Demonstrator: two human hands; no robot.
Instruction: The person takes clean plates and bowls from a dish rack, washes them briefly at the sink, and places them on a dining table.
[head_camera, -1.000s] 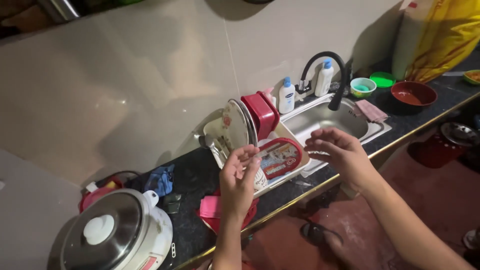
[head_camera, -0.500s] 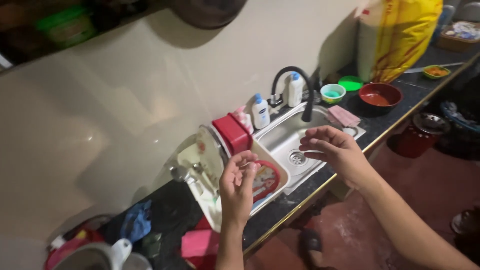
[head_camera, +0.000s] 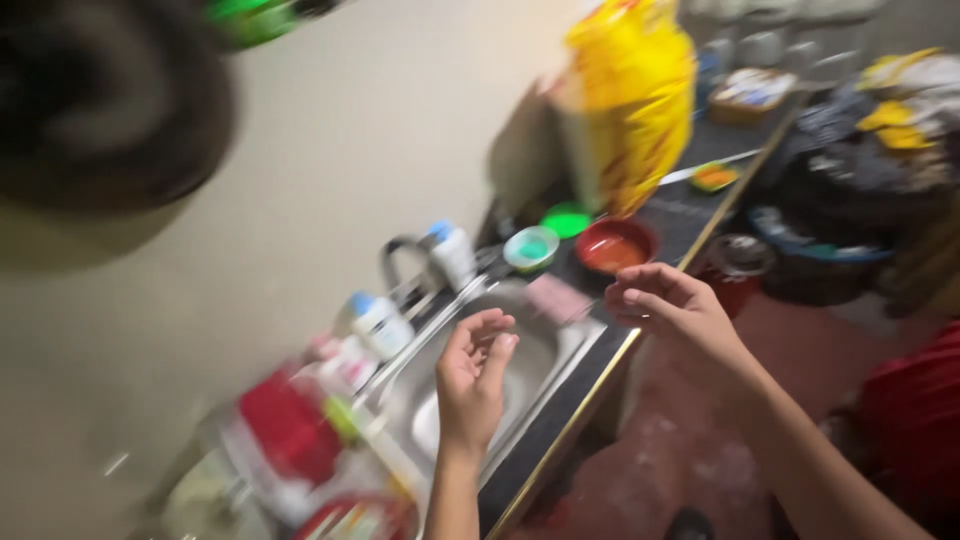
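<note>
The picture is blurred by head motion. My left hand is raised over the steel sink, fingers loosely curled, holding nothing. My right hand hovers at the sink's right edge with its fingers spread, also holding nothing. A black tap stands behind the sink with two white bottles with blue caps beside it. A red bowl sits on the dark counter just beyond my right hand.
A dish rack with a red container lies at lower left. A small teal bowl, a green lid and a tall yellow bag stand past the sink. The counter's brass edge runs diagonally; reddish floor lies to the right.
The view has swung right along the counter, so the dish rack slid to the lower left and the sink now lies under my hands. Both hands keep their raised pose.
</note>
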